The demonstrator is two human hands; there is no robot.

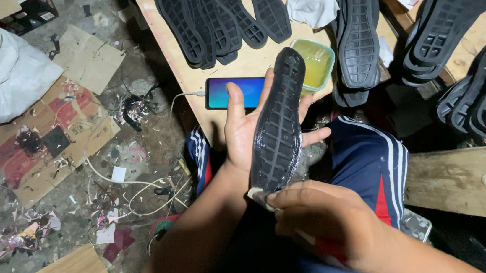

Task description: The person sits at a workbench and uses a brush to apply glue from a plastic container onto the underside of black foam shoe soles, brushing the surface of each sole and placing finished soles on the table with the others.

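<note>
A littered concrete floor strewn with cardboard scraps and wires lies to the left, and a plywood table stands at the far side. The left hand is spread wide under a black rubber sole, cradling it tread-up over the lap, thumb along its left edge. The right hand is closed on a small brush whose pale tip touches the near end of the sole. The tread looks wet and glossy. To do this well, I judge the sole should stay level and firmly backed by the palm, with even strokes along the edge so nothing drips onto the striped shorts.

Just beyond the sole's tip sits a green tub of yellowish liquid, near enough for dipping. A lit phone with a cable lies beside it, close to the hand's path. More soles fan out on the far table, another stack to the right by a white rag.
</note>
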